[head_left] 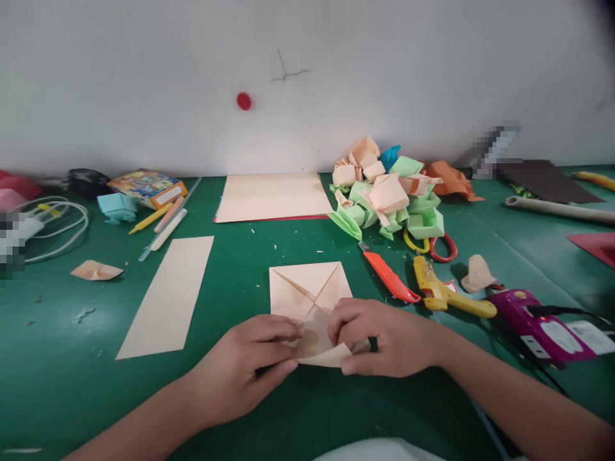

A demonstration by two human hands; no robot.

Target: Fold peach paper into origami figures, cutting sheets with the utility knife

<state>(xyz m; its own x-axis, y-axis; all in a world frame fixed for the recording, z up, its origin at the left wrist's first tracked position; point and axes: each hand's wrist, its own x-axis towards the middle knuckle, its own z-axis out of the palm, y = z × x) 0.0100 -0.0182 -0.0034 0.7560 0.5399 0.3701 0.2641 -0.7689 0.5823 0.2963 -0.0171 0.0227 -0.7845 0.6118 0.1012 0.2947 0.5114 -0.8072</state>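
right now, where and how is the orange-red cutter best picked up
Probably by the ribbed handle of the orange-red cutter, with the right hand, once free, coming from the near side: the broad end lies nearer, while the narrow grey tip points away.

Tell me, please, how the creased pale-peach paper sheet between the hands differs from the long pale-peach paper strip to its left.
The creased pale-peach paper sheet shows crossing diagonal creases; the long pale-peach paper strip shows none. The left hand and right hand hold the sheet, whereas neither touches the strip. The sheet's near edge bends up; the strip lies flat. Both are pale-peach paper.
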